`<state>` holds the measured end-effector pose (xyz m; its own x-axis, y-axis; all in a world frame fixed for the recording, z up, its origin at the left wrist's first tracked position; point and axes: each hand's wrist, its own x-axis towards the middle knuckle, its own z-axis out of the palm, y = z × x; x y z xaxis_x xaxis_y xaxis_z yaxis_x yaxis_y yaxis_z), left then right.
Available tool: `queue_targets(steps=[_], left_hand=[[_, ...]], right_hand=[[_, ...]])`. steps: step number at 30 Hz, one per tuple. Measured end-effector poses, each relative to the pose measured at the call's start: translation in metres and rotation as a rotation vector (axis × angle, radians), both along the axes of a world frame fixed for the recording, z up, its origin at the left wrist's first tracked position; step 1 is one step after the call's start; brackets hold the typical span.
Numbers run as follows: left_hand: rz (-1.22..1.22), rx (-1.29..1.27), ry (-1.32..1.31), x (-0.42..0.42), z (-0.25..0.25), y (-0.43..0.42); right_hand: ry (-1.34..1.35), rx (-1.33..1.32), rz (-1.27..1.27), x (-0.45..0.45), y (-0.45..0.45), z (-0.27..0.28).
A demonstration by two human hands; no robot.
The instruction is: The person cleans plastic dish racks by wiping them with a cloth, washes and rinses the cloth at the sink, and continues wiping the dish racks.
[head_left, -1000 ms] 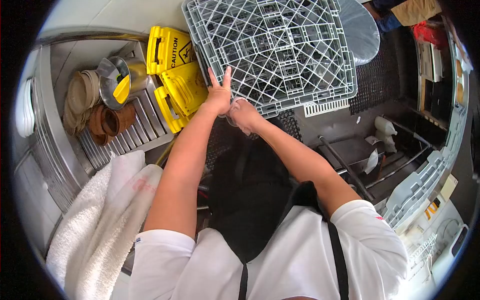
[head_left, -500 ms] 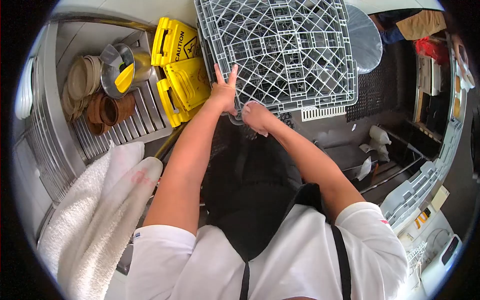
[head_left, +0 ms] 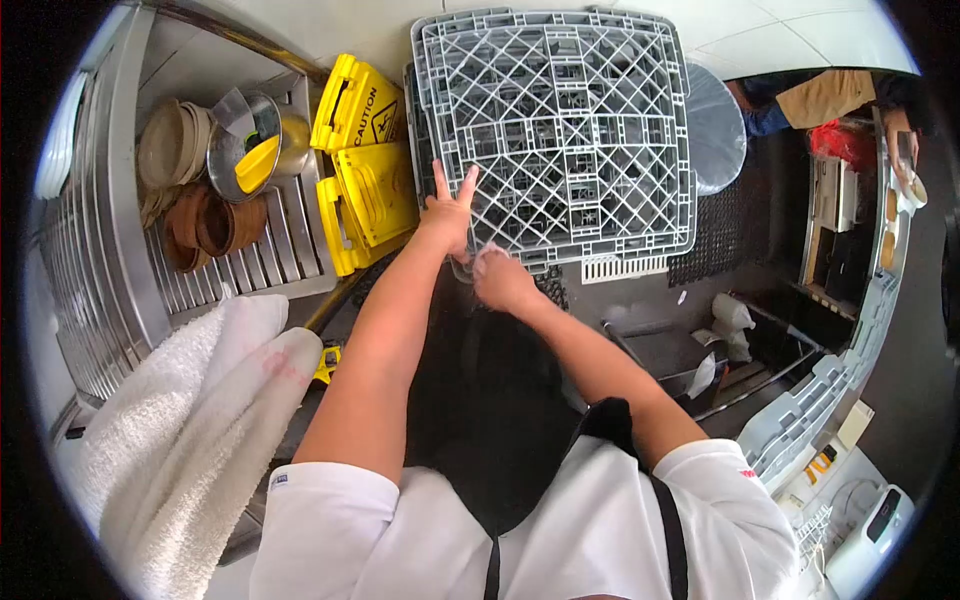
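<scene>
A stack of grey lattice crates point(head_left: 560, 140) stands in front of me at the top centre. My left hand point(head_left: 450, 215) lies at the crates' near left corner, two fingers stretched out and spread over the lattice edge. Just right of it, at the same corner, my right hand point(head_left: 502, 280) is closed with its fingers bent. Something pale and clear, perhaps thin plastic, shows at its fingertips, too small to name. Both hands are close together, below the crates' front edge.
Yellow caution signs point(head_left: 375, 190) stand left of the crates. A steel rack point(head_left: 290, 230) holds bowls and a metal pot point(head_left: 290, 145). White towels point(head_left: 200, 430) hang at lower left. A covered round bin point(head_left: 715, 130) is behind right. Another person's hand point(head_left: 900, 150) shows at far right.
The view has shifted, so the crates appear lower and their far edge shows. My left hand keeps its spread fingers at the corner. My right hand remains closed beside it, turned slightly.
</scene>
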<state>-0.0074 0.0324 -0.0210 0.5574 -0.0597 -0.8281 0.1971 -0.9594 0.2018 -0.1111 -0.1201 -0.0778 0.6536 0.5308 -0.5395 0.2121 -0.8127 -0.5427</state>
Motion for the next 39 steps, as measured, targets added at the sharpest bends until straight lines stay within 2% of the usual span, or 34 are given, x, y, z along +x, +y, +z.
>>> queue_targets(steps=[3,4,7,8,11,12,15,20,23,27,28,32,36,37,39], left_hand=[[-0.025,0.001,-0.021,0.002,-0.003,0.002],[-0.023,-0.003,-0.023,0.001,-0.004,0.003],[-0.032,0.004,-0.036,-0.003,-0.006,0.003],[-0.033,0.011,-0.036,-0.003,-0.007,0.002],[-0.036,0.028,-0.042,-0.003,-0.008,0.0],[-0.035,0.028,-0.04,-0.002,-0.007,-0.001],[-0.067,0.01,-0.027,0.0,-0.01,0.002],[-0.036,0.011,-0.032,-0.003,-0.01,0.001],[-0.034,0.017,-0.038,-0.002,-0.01,0.001],[-0.022,-0.001,-0.049,-0.003,-0.008,0.001],[-0.013,-0.01,-0.049,-0.003,-0.007,0.001],[-0.007,-0.006,-0.05,-0.003,-0.01,0.002],[-0.006,0.004,-0.049,-0.006,-0.016,0.003],[-0.005,0.008,-0.055,-0.004,-0.014,0.001],[-0.002,0.012,-0.037,-0.001,-0.012,0.001]], right_hand=[[0.322,-0.12,-0.323,0.022,-0.008,0.088],[0.227,-0.1,-0.372,0.014,-0.017,0.075],[0.269,-0.25,-0.404,0.027,-0.022,0.083],[0.195,-0.158,-0.362,0.023,-0.029,0.062],[0.299,0.079,-0.537,0.042,-0.022,-0.005],[0.536,0.061,-0.517,0.066,-0.014,0.04],[0.305,-0.007,-0.524,0.047,-0.019,0.05],[0.267,-0.088,-0.406,0.031,-0.043,0.047],[0.338,0.057,-0.556,0.049,-0.027,0.022],[0.152,-0.046,-0.393,0.028,-0.036,0.036],[0.167,-0.169,-0.408,0.024,-0.036,0.068],[0.099,-0.276,-0.249,-0.015,-0.061,0.054],[0.104,-0.212,-0.28,-0.011,-0.023,0.067],[0.131,-0.297,-0.192,-0.009,-0.011,0.061],[0.088,-0.203,-0.282,-0.004,0.002,0.059]])
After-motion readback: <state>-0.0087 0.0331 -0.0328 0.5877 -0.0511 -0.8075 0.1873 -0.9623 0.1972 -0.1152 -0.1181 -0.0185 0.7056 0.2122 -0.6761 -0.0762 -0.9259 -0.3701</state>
